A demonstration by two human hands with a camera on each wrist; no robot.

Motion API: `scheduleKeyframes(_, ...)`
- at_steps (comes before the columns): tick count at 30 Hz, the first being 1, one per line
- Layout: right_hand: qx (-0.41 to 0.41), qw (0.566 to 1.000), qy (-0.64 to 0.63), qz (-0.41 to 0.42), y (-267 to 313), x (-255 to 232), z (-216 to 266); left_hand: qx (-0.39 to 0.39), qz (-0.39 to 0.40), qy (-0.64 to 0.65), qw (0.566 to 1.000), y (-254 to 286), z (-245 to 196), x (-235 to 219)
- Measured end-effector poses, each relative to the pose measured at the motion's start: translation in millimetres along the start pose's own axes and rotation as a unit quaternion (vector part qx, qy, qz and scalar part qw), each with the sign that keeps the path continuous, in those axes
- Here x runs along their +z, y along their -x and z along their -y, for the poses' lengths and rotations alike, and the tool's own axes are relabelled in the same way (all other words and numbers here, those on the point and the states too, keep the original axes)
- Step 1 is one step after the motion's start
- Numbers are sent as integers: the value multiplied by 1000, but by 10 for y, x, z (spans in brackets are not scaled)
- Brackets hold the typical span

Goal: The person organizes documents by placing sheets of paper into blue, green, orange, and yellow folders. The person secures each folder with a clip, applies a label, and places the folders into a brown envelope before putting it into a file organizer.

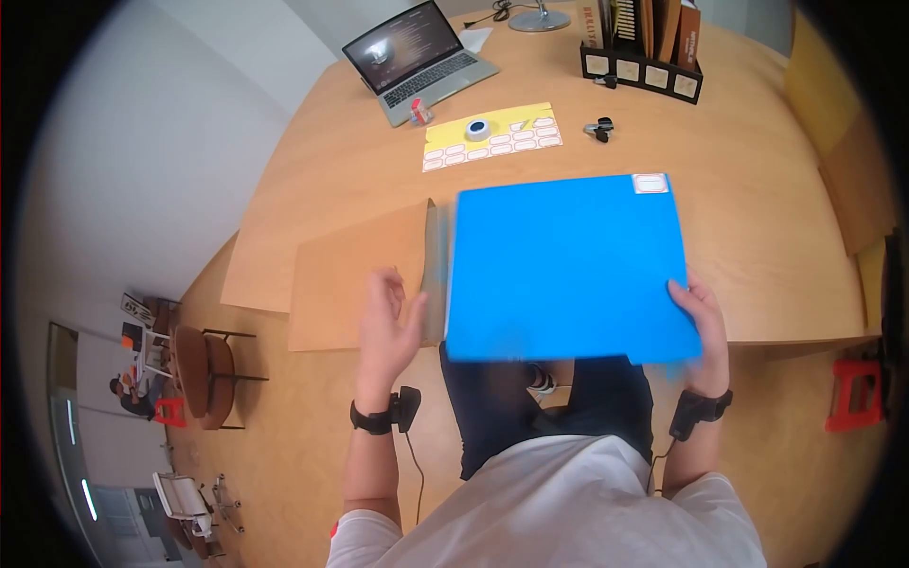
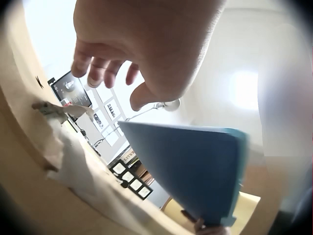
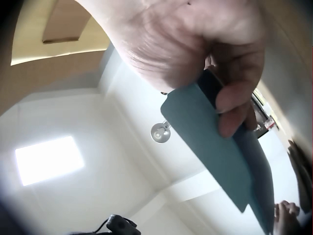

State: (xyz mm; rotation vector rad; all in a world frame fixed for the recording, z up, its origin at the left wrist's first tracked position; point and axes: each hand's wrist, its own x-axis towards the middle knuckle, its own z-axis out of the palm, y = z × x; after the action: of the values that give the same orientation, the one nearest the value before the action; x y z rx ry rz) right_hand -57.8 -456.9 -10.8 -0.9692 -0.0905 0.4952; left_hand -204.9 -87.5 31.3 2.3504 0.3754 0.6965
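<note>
A blue folder (image 1: pixel 568 270) with a white label (image 1: pixel 650 184) at its top right corner is held above the table's front edge. My right hand (image 1: pixel 703 327) grips its right edge, thumb on the front; in the right wrist view the fingers curl round the folder (image 3: pixel 210 147). My left hand (image 1: pixel 390 327) is apart from the folder, over the brown paper envelope (image 1: pixel 350 275), its fingers relaxed and holding nothing. In the left wrist view the left hand (image 2: pixel 142 44) hangs with spread fingers above the folder (image 2: pixel 190 166).
Behind lie a yellow-topped label sheet (image 1: pixel 492 147) with a white tape roll (image 1: pixel 478 130), a black clip (image 1: pixel 599 130), and a small red-and-white item (image 1: pixel 420 112). Farther back stand an open laptop (image 1: pixel 417 62), a black file rack (image 1: pixel 639 74) and a lamp base (image 1: pixel 540 19).
</note>
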Motion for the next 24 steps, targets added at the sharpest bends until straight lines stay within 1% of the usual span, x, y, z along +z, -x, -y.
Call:
scheduleKeyframes(1, -4, 1000, 11, -2, -20, -26, 2, 21, 14, -122, 992, 15, -27, 1)
scheduleKeyframes(4, -6, 1000, 30, 2, -76, -73, -40, 30, 102, -288, 952, 59, 16, 16)
scheduleKeyframes(5, 0, 1000, 28, 10, -86, -57, -66, 57, 67, -288, 953, 82, 129, 54)
scheduleKeyframes(8, 15, 999, 31, 37, -129, 20, -100, -24, 51, -276, 960, 98, 168, 7)
scheduleKeyframes(11, 26, 997, 35, 62, -191, 131, -128, -36, 27, -226, 973, 78, 84, -116)
scheduleKeyframes(14, 41, 995, 34, 85, -283, 218, -176, -18, 43, -223, 974, 92, 62, -189)
scheduleKeyframes(17, 56, 994, 34, 93, -378, 309, -269, -21, 64, -198, 978, 126, 75, -238)
scheduleKeyframes(20, 66, 992, 35, 100, -430, 402, -343, -49, 65, -174, 981, 194, 71, -285)
scheduleKeyframes(23, 62, 993, 35, 97, -503, 488, -489, -114, 85, -116, 983, 235, 114, -349)
scheduleKeyframes(24, 58, 993, 35, 93, -527, 519, -544, -105, 86, -128, 982, 233, 93, -361)
